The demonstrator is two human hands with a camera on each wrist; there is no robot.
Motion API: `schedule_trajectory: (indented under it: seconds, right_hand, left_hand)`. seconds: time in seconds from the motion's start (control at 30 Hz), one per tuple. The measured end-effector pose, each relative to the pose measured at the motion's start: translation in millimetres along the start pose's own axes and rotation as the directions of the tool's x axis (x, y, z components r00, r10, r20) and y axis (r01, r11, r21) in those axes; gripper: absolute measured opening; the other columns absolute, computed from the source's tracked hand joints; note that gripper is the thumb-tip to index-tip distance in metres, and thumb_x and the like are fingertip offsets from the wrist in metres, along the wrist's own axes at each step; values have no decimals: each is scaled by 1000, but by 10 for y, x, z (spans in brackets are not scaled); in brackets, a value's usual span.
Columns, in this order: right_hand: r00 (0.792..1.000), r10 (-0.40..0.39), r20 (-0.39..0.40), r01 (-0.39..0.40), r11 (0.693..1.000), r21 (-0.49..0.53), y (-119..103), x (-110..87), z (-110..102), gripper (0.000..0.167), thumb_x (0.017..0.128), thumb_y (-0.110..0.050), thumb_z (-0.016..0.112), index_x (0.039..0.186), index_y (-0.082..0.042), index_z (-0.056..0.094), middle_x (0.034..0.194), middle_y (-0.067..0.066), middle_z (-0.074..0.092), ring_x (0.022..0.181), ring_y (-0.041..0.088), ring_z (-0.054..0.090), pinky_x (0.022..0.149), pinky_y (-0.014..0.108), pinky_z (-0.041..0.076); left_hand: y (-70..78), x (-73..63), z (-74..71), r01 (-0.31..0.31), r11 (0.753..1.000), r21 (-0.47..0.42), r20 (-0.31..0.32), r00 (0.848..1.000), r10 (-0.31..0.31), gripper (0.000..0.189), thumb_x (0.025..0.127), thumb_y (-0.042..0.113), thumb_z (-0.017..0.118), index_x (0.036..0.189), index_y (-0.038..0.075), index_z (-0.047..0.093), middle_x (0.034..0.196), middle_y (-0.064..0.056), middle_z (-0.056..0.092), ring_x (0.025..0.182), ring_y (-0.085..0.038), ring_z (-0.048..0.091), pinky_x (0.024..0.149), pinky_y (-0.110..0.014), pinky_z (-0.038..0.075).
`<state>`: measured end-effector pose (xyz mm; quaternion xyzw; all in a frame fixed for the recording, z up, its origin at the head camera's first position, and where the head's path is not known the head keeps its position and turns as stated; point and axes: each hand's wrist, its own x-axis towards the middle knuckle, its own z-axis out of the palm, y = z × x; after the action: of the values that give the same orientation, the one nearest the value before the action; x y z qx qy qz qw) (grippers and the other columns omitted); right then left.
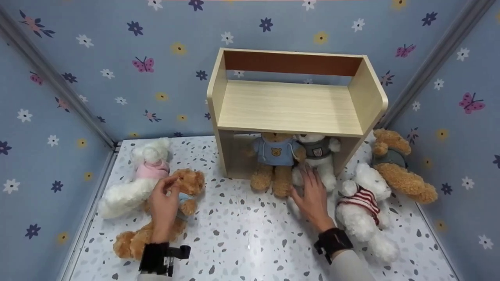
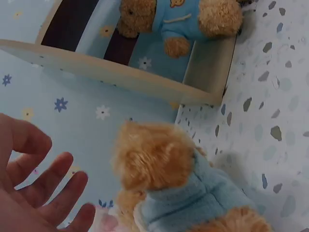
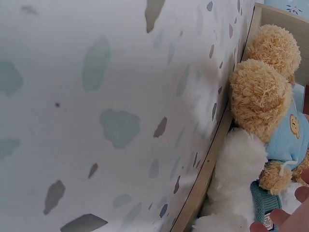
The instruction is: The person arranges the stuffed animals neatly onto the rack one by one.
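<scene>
On the lower shelf sit two teddy bears: a brown bear in a blue hoodie (image 1: 275, 151) and a white bear in a grey-green sweater (image 1: 318, 150). My right hand (image 1: 312, 198), fingers extended, touches the white bear about its legs. In the right wrist view, fingertips show near its sweater (image 3: 264, 205). My left hand (image 1: 164, 207) hovers over a brown bear in light blue (image 1: 192, 181), which lies at the left. Its fingers are loosely bent and hold nothing; the left wrist view shows them apart from that bear's head (image 2: 152, 154).
The wooden shelf unit (image 1: 291, 107) stands against the flowered wall. A white bear in pink (image 1: 151, 168) lies at the left. On the right lie a white bear in a striped sweater (image 1: 361, 201) and a brown bear in dark green (image 1: 394, 158). The tabletop (image 1: 242, 234) is speckled.
</scene>
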<state>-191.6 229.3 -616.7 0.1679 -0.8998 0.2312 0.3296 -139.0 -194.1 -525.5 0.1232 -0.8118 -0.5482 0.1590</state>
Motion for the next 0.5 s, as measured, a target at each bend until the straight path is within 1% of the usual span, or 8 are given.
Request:
schedule_trajectory:
  seconds: [0.07, 0.13, 0.2, 0.23, 0.3, 0.37, 0.43, 0.5]
  right_hand:
    - [1000, -3, -9, 3, 1000, -3, 2, -18, 6, 66, 86, -26, 79, 140, 6, 58, 144, 29, 55, 126, 56, 53, 98, 64, 49]
    - [1000, -2, -11, 2, 1000, -2, -5, -36, 9, 65, 87, -27, 78, 139, 6, 59, 143, 30, 55, 127, 55, 53, 99, 64, 49]
    - [1000, 0, -8, 0, 1000, 1, -18, -51, 14, 63, 88, -27, 77, 137, 7, 60, 142, 30, 56, 127, 55, 53, 98, 64, 49]
    - [1000, 1, -3, -1, 1000, 4, -25, -56, 15, 62, 88, -27, 76, 137, 7, 60, 142, 30, 56, 127, 56, 53, 98, 65, 48]
    - [1000, 3, 11, -4, 1000, 8, -42, -65, 13, 61, 89, -28, 75, 137, 7, 60, 142, 29, 56, 126, 56, 53, 99, 65, 48]
    - [1000, 7, 24, -7, 1000, 10, -53, -74, 8, 61, 89, -28, 75, 136, 7, 60, 143, 29, 56, 126, 56, 53, 100, 66, 47]
    - [999, 16, 30, -16, 1000, 18, -54, -83, -3, 60, 89, -27, 75, 137, 7, 59, 143, 28, 55, 126, 56, 53, 101, 65, 46]
    - [999, 24, 30, -25, 999, 26, -49, -90, -16, 60, 88, -25, 74, 136, 7, 59, 143, 28, 55, 127, 55, 53, 102, 65, 46]
  left_hand:
    - [-107, 8, 14, 8, 996, 84, -67, 998, -2, 24, 101, 6, 62, 123, -1, 68, 127, -22, 66, 119, -36, 59, 105, -50, 41]
    - [-217, -1, 28, 50, 988, 143, -92, 995, -37, 29, 99, 9, 64, 126, -2, 66, 131, -25, 60, 122, -40, 54, 106, -53, 38]
    - [-329, -21, 39, 121, 978, 171, -86, 990, -108, 40, 97, 11, 64, 134, -3, 58, 137, -28, 50, 127, -43, 46, 108, -57, 33]
    - [-380, -31, 42, 167, 972, 167, -76, 985, -156, 48, 96, 12, 65, 140, -4, 53, 141, -29, 45, 131, -45, 42, 110, -59, 31]
    - [-464, -50, 44, 253, 956, 148, -66, 967, -246, 64, 95, 16, 66, 150, -3, 41, 149, -31, 36, 139, -47, 34, 116, -65, 22]
    - [-519, -61, 46, 314, 940, 133, -55, 949, -309, 74, 95, 19, 66, 156, -2, 31, 156, -31, 29, 146, -47, 27, 118, -70, 11]
    - [-546, -69, 62, 335, 931, 144, -38, 942, -333, 79, 95, 22, 65, 159, -2, 26, 159, -31, 26, 150, -47, 22, 118, -73, 2]
    - [-552, -84, 91, 329, 931, 160, -16, 944, -330, 79, 97, 24, 63, 160, -2, 24, 161, -30, 25, 152, -46, 18, 117, -74, -5]
